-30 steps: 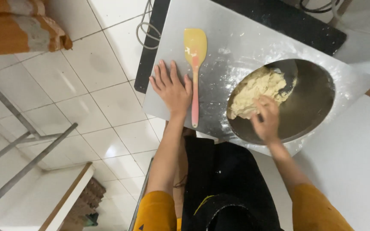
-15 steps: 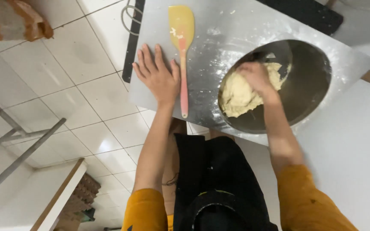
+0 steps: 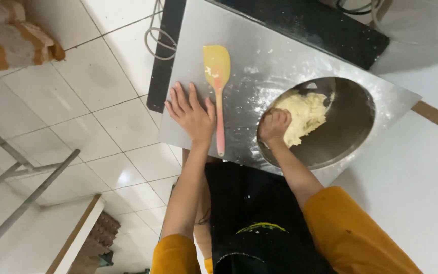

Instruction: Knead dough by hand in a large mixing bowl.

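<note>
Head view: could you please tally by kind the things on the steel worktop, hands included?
Hands: 2 (left hand, right hand)
Spatula: 1
Bowl: 1
Dough: 1
Total: 5

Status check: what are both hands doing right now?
Left hand flat on steel table. Right hand fisted in dough, in bowl. Spatula beside left hand.

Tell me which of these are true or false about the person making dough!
1. The right hand presses into the dough. True.
2. The left hand holds the spatula. False: it lies flat on the steel table, beside the spatula.
3. The dough sits in a metal bowl. True.
4. The spatula is blue. False: yellow blade, pink handle.
</note>
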